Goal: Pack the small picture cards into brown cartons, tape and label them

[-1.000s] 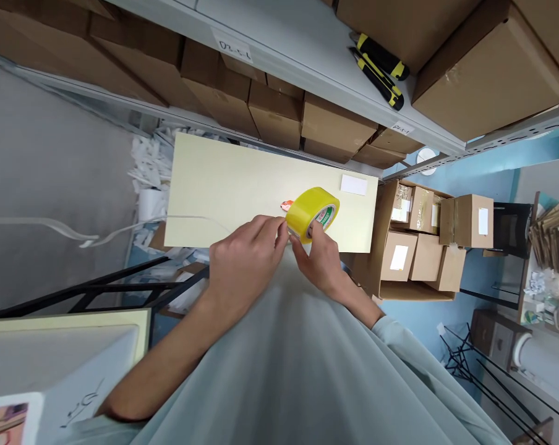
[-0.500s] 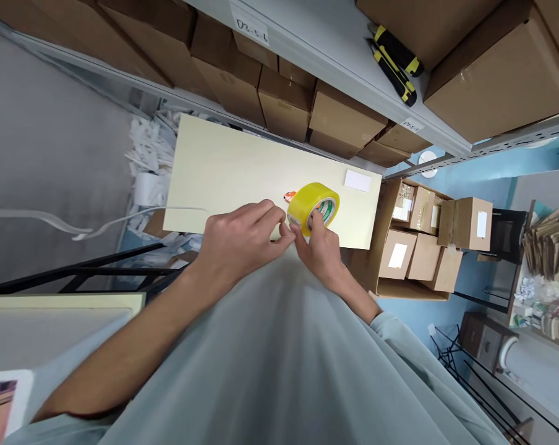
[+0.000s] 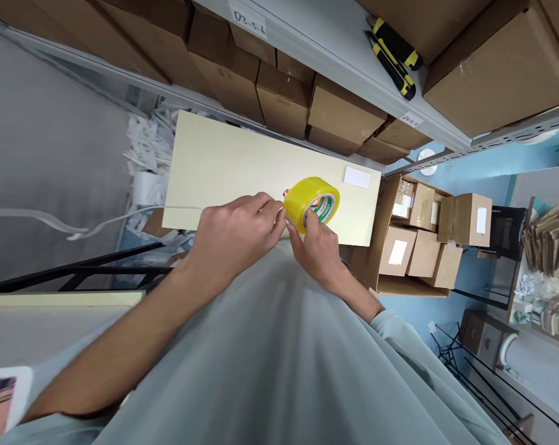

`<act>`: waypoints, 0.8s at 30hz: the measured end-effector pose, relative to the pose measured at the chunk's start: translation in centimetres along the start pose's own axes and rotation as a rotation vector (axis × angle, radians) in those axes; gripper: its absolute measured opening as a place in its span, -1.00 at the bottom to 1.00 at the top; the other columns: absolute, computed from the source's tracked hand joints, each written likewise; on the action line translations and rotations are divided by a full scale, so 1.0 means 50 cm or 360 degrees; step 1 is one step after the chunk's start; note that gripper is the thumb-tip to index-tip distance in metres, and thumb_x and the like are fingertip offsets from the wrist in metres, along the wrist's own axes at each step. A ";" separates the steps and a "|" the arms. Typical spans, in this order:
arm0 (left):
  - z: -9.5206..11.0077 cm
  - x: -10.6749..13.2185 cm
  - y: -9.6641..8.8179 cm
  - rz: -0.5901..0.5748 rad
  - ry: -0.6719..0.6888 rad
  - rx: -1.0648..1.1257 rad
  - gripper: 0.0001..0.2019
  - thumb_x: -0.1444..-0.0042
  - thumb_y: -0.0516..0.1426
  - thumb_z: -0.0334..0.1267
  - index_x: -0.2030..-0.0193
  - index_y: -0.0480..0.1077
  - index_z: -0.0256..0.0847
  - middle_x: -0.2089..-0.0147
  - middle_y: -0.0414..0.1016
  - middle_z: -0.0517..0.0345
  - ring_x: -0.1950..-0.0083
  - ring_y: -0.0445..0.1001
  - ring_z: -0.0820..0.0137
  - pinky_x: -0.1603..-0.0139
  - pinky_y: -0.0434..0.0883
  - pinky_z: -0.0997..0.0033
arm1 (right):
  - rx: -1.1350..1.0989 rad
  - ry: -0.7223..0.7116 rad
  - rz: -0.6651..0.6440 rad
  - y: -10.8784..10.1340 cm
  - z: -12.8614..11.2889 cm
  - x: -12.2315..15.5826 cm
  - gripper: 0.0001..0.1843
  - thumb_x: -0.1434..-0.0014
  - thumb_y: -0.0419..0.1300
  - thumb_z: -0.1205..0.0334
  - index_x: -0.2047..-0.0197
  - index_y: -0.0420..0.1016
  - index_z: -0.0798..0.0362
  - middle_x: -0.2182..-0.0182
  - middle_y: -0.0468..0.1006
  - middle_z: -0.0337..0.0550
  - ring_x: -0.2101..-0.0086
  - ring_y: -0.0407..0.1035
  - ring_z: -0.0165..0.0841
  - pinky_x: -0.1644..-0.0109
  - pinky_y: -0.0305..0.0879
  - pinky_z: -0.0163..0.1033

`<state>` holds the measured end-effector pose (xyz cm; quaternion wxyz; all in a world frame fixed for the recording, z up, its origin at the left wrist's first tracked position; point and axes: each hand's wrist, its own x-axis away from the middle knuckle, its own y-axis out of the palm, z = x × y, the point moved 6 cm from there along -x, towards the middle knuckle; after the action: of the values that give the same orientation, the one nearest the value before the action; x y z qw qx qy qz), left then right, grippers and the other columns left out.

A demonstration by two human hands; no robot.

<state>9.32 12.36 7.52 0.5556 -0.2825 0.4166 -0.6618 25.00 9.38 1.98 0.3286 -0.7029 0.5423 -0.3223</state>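
Note:
A roll of clear yellow packing tape (image 3: 302, 196) is held up over the pale cream table (image 3: 214, 161). My right hand (image 3: 319, 250) grips it, with fingers inside the core and the thumb below the rim. My left hand (image 3: 242, 232) has its thumb and forefinger pinched at the roll's left edge. Whether a strip of tape lies in that pinch is too small to tell. Just behind the roll a small orange-and-white thing (image 3: 286, 193) shows, mostly hidden.
A white label (image 3: 356, 177) lies on the table's right part. Two utility knives (image 3: 393, 55) rest on the grey shelf (image 3: 307, 37) above. A large carton (image 3: 372, 266) of smaller boxes stands to the right. Paper scraps (image 3: 147, 148) and a thin white cable (image 3: 107, 225) are left.
The tape roll has tilted and risen slightly, showing more of its inner label. My left fingers have shifted a little up and closer against its edge.

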 end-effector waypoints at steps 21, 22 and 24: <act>0.020 -0.018 0.012 -0.0140 0.0205 0.0013 -0.78 -0.33 0.14 -0.15 0.28 0.60 -0.03 0.29 0.67 0.03 0.17 0.67 0.12 0.32 0.41 0.24 | -0.0039 0.0049 0.0017 -0.006 0.023 -0.005 -0.42 -0.64 -0.05 -0.19 -0.38 0.22 0.14 0.39 0.61 -0.06 0.39 0.57 -0.17 0.30 0.41 -0.22; 0.017 -0.019 0.011 -0.0130 0.0194 0.0055 -0.79 -0.33 0.14 -0.15 0.27 0.60 -0.02 0.28 0.68 0.05 0.17 0.67 0.13 0.31 0.42 0.24 | -0.0045 0.0057 0.0026 -0.008 0.025 -0.009 -0.41 -0.64 -0.05 -0.20 -0.39 0.21 0.13 0.39 0.61 -0.06 0.39 0.57 -0.17 0.29 0.40 -0.23; 0.009 -0.023 0.004 -0.0115 0.0159 0.0089 -0.81 -0.32 0.16 -0.13 0.25 0.61 0.00 0.26 0.69 0.09 0.19 0.67 0.16 0.30 0.42 0.25 | -0.0039 0.0058 0.0027 -0.013 0.027 -0.014 -0.41 -0.63 -0.05 -0.20 -0.40 0.21 0.11 0.35 0.64 -0.04 0.36 0.59 -0.16 0.29 0.39 -0.24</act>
<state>10.05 13.34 7.67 0.5175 -0.2481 0.4147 -0.7061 26.30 10.32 1.66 0.3128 -0.6963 0.5581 -0.3254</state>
